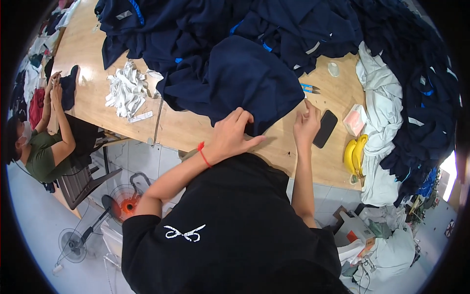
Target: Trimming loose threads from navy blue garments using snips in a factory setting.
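A navy cloth garment [249,78] lies bunched on the table in front of me, its near edge hanging toward my body. My left hand [232,133] is on that near edge with its fingers curled over the cloth and the thumb stretched out to the right. At the garment's right corner, my right hand [307,125] is closed, its index fingertip raised beside a tiny whitish bit. What its fingers pinch is too small to make out. Just beyond that corner lie blue-handled thread snips [309,88].
A black phone [325,129], a pink-and-white tissue pack [354,120] and bananas [356,154] lie to the right, beside white cloth [384,127]. White strips [127,90] are heaped at left. More navy garments [313,24] cover the far side. A co-worker [46,139] sits at far left.
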Motion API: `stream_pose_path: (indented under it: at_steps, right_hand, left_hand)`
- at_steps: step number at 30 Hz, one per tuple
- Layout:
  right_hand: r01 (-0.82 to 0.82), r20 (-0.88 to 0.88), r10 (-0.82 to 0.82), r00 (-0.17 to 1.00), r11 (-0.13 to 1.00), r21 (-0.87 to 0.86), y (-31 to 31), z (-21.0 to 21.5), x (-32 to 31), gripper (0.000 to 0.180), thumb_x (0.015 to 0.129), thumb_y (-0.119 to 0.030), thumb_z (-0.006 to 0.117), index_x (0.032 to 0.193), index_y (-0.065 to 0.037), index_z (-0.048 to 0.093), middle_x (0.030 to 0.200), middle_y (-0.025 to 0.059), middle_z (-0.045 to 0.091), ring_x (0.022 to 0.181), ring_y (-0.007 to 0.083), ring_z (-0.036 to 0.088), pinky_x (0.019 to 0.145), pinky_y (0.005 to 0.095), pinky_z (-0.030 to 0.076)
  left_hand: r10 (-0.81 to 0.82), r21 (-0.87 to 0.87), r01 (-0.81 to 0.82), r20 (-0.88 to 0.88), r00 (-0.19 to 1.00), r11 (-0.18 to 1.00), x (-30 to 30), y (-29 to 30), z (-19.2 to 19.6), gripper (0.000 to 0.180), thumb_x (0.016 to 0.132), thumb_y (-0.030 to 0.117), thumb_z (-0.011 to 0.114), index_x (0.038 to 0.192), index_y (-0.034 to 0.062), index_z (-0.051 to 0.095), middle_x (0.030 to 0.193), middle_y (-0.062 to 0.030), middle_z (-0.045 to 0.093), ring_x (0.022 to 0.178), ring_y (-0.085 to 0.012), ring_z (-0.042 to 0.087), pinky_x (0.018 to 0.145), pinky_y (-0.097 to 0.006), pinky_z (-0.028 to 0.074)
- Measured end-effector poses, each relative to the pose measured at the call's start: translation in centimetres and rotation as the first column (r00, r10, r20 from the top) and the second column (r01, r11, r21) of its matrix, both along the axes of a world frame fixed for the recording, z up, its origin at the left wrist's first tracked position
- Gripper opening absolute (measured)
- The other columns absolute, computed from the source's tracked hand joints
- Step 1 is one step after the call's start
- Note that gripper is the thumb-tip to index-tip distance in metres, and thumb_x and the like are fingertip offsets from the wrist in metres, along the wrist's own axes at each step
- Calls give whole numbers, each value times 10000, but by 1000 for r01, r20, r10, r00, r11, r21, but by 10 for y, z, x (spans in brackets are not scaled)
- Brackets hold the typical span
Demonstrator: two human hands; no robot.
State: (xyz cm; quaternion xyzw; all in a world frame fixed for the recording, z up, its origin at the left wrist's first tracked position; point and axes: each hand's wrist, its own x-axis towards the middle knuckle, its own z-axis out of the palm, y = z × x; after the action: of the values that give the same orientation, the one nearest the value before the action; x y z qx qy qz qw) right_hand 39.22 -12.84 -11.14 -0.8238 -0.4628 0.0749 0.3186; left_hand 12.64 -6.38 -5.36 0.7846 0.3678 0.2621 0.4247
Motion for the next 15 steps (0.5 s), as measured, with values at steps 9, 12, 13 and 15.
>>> stream_pose_path:
  at_steps: [9, 12, 13, 15]
  right_hand:
    - [-2, 24, -4, 1000, 968, 250, 13, -26, 6, 110, 926, -12, 759, 1035, -10, 776, 1042, 116, 722, 962, 284, 679, 806, 372, 534]
    - [219, -679, -25, 734, 954, 202, 6, -11, -6, 87, 1009, -54, 709, 1069, 0, 741, 1151, 118, 741, 948, 204, 698, 786, 321, 558]
    - [294, -905, 31, 425, 941, 170, 9, 3, -13, 83, 1023, -52, 690, 1078, -5, 731, 1163, 122, 748, 941, 185, 693, 779, 293, 544]
    - [266, -997, 47, 64, 962, 62, 14, 18, -19, 133, 1042, -52, 659, 1160, 1, 694, 1156, 117, 755, 970, 147, 689, 811, 262, 529]
  left_hand:
    - [387, 173, -373, -57, 920, 912, -33, 11, -11, 145, 877, 64, 711, 1014, 35, 675, 908, -113, 629, 739, -248, 664, 631, -352, 548]
    - [622, -238, -590, 88, 778, 772, -51, 13, -12, 131, 984, 55, 655, 1106, 31, 698, 931, -63, 647, 752, -157, 646, 672, -299, 553]
    - [738, -541, -570, 152, 658, 619, -54, 18, -11, 141, 1039, 66, 626, 1151, 33, 705, 945, -35, 653, 772, -113, 633, 703, -279, 560]
    - [792, -718, -485, 151, 592, 500, -59, 26, 2, 153, 1060, 84, 619, 1177, 37, 705, 963, -20, 661, 803, -97, 633, 738, -285, 572]
